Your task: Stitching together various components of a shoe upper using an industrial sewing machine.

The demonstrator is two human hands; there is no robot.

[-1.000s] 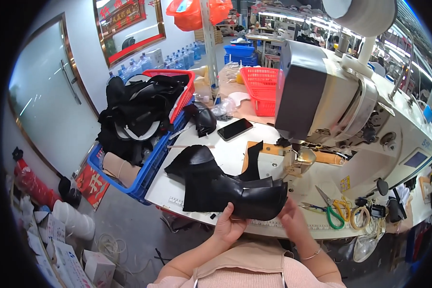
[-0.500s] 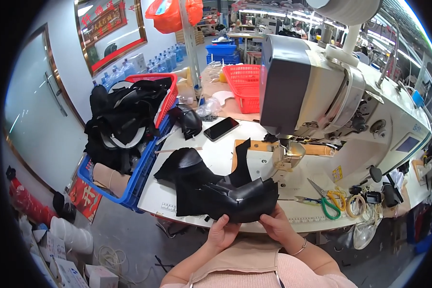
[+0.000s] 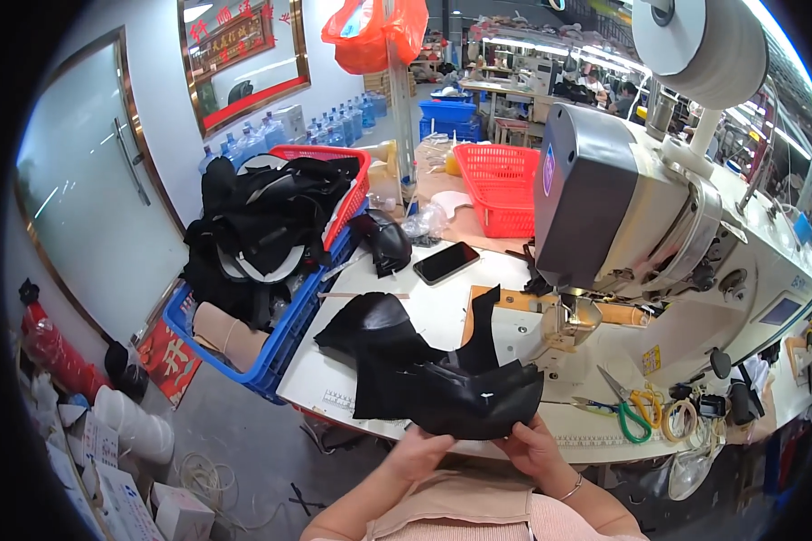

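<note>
A black leather shoe-upper piece [image 3: 479, 402], glossy in parts, lies across the front of the white sewing table and curves over its near edge. My left hand [image 3: 421, 453] pinches its lower edge, with the fingertips partly hidden beneath it. At the right end, my right hand [image 3: 533, 448] grips the same edge between thumb and fingers. More black material [image 3: 379, 338] spreads behind and to the left, overlapping it; whether they are joined I cannot tell. A narrow black strip of it rises toward the sewing machine's post [image 3: 570, 323].
The sewing machine [image 3: 622, 198] fills the right side. Scissors [image 3: 633, 422] and tape rolls lie right of my hands. A black phone [image 3: 447, 262] rests behind the material. Left stands a blue crate [image 3: 266, 379] with a red basket [image 3: 356, 194] of black pieces; another red basket [image 3: 505, 194] is behind.
The whole view has shifted, so the table and machine appear lower and farther right. Both hands still hold the piece; its near side looks smoother and more rounded, and the left thumb lies flatter.
</note>
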